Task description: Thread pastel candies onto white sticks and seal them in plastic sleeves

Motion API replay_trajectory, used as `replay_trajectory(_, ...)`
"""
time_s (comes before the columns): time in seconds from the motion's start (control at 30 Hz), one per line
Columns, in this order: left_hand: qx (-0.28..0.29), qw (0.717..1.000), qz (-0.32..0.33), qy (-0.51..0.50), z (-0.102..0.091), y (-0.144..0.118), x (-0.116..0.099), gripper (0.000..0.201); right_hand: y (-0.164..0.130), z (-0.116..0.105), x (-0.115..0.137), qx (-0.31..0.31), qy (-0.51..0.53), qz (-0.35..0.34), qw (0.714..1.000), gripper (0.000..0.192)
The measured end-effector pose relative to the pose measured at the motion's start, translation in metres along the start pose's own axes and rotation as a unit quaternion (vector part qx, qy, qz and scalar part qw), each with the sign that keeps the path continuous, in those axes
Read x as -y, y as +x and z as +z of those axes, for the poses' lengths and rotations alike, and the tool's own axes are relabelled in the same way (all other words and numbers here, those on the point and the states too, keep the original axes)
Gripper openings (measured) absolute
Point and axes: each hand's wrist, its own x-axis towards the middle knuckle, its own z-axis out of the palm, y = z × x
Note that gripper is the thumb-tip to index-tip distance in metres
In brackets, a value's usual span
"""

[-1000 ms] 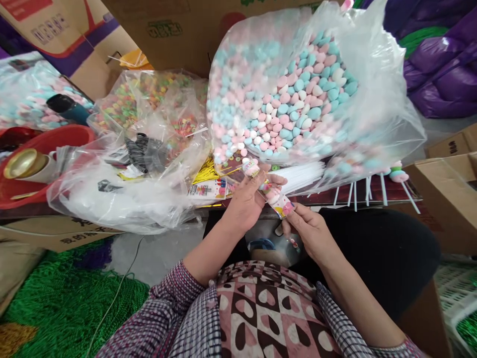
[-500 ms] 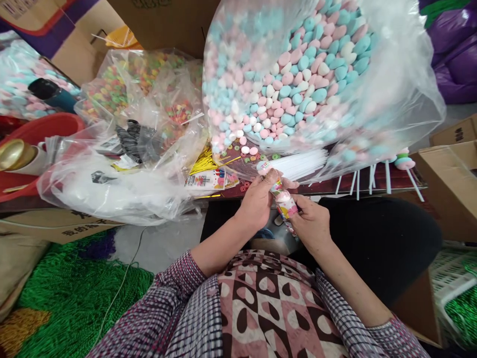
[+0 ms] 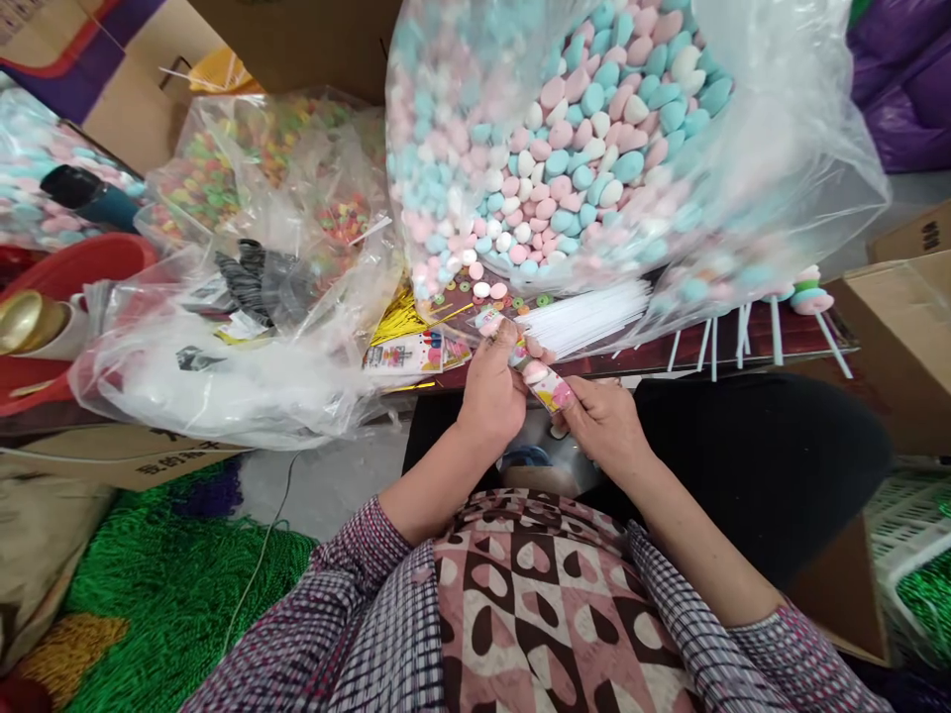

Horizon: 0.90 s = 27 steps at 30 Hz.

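My left hand [image 3: 491, 391] and my right hand [image 3: 603, 424] both grip a small candy skewer in a printed clear wrapper [image 3: 540, 380], held just above my lap at the table's front edge. The left fingers pinch its upper end and the right fingers hold its lower end. A big clear bag of pink, blue and white candies [image 3: 580, 149] stands right behind the hands. A bundle of white sticks [image 3: 586, 325] lies beneath the bag. Printed wrappers [image 3: 416, 354] and gold twist ties [image 3: 405, 319] lie to the left of my hands.
Crumpled clear plastic bags [image 3: 223, 366] and a bag of colourful ring candies [image 3: 245, 168] fill the left. A red basin [image 3: 81, 262] sits far left. Finished candy sticks [image 3: 806, 297] lean at right beside a cardboard box [image 3: 902, 327]. Green tinsel [image 3: 149, 584] lies below left.
Both hands have drawn closer together on the wrapped skewer and shifted slightly up and left. The view has tilted, so the candy bag sits higher in the frame.
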Motion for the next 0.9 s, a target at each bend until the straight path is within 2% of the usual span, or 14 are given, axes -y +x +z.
replay_trajectory(0.07, -0.002, 1.0, -0.02, -0.014, 0.0, 0.001, 0.0, 0.029, -0.002, -0.003, 0.0, 0.001, -0.011, -0.018, 1.0, 0.037)
replay_trajectory(0.13, 0.002, 0.999, -0.028, -0.015, 0.001, 0.002, -0.001, 0.029, -0.004, -0.006, 0.003, 0.018, 0.026, -0.008, 0.999, 0.037)
replay_trajectory(0.23, 0.01, 1.0, -0.002, 0.003, 0.004, 0.002, -0.007, 0.027, -0.008, -0.01, 0.009, 0.072, 0.138, 0.069, 0.985, 0.039)
replay_trajectory(0.37, 0.005, 0.999, 0.03, 0.036, 0.005, 0.002, -0.02, 0.026, -0.015, -0.013, 0.014, 0.144, 0.259, 0.161, 0.941, 0.04)
replay_trajectory(0.43, 0.029, 0.998, 0.021, 0.053, 0.005, 0.0, -0.023, 0.025, -0.017, -0.011, 0.014, 0.118, 0.288, 0.178, 0.933, 0.039)
replay_trajectory(0.5, 0.083, 0.994, 0.002, 0.075, 0.003, -0.004, -0.02, 0.026, -0.017, -0.009, 0.013, 0.065, 0.312, 0.191, 0.928, 0.037)
replay_trajectory(0.57, 0.144, 0.982, -0.016, 0.121, -0.001, -0.009, -0.014, 0.028, -0.017, -0.008, 0.012, 0.026, 0.33, 0.199, 0.922, 0.037)
replay_trajectory(0.63, 0.172, 0.967, -0.024, 0.185, -0.007, -0.013, -0.006, 0.026, -0.017, -0.007, 0.011, 0.011, 0.325, 0.194, 0.926, 0.037)
replay_trajectory(0.77, 0.147, 0.936, 0.013, 0.32, -0.017, -0.014, 0.001, 0.026, -0.018, -0.008, 0.011, 0.007, 0.246, 0.152, 0.957, 0.038)
replay_trajectory(0.9, 0.111, 0.874, 0.101, 0.462, -0.018, -0.014, -0.002, 0.021, -0.019, -0.009, 0.01, -0.039, 0.161, 0.108, 0.98, 0.036)
